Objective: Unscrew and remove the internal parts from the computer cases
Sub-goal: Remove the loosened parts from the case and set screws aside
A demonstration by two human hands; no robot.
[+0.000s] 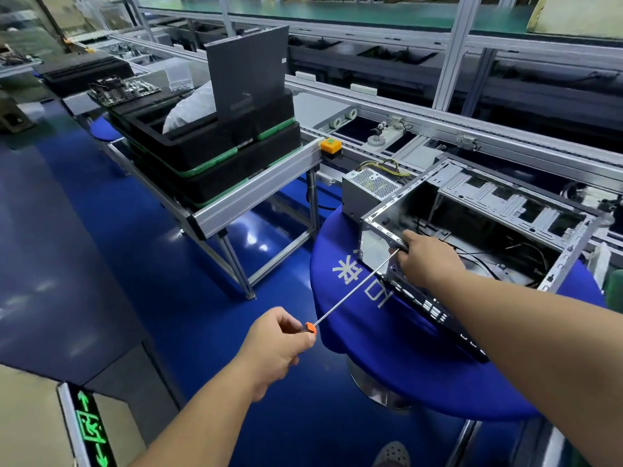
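Computer case point(472, 230) lying open-side up on a round blue-covered stool point(404, 358), worked with a long screwdriver point(350, 293).

Nearest, the left hand point(276, 348) curls its fingers round the screwdriver's orange-tipped handle; the thin shaft runs up and right to the case's near rear corner. There the right hand point(429, 257) grips the case's top edge, fingers curled over the rim. The case's long axis runs from near-left to far-right. Just behind it sits a grey power supply point(369, 193), with stacked black trays point(215, 146) on a conveyor beyond.
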